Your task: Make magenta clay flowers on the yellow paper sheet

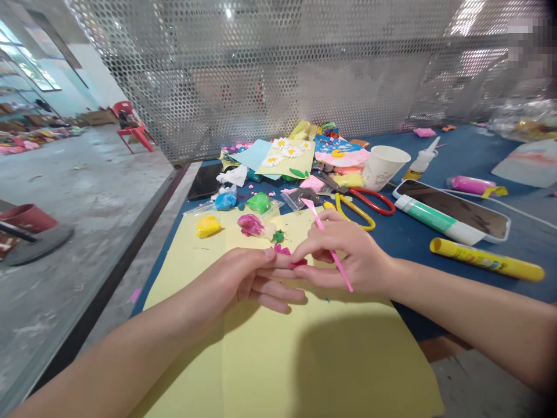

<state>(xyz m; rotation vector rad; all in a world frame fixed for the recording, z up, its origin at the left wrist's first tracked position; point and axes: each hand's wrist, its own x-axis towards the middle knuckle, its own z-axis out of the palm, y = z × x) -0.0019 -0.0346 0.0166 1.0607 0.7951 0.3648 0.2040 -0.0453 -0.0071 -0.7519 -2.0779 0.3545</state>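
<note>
My left hand (pixel 255 281) and my right hand (pixel 348 255) meet over a large yellow paper sheet (pixel 278 360). Together their fingertips pinch a small piece of pink clay (pixel 297 263). A thin pink sculpting tool (pixel 327 244) lies tucked in my right hand, with its flat tip pointing up and away. Another bit of pink clay (pixel 281 249) sits on the sheet just beyond my fingers.
Bags of yellow (pixel 208 226), blue (pixel 225 201), green (pixel 260 202) and pink clay (pixel 251 224) lie past the sheet. Further right lie red-and-yellow scissors (pixel 363 206), a paper cup (pixel 385 166), a phone (pixel 456 210), glue sticks (pixel 486 259) and flower paper crafts (pixel 287 155). A perforated metal screen stands behind the blue table (pixel 461 157).
</note>
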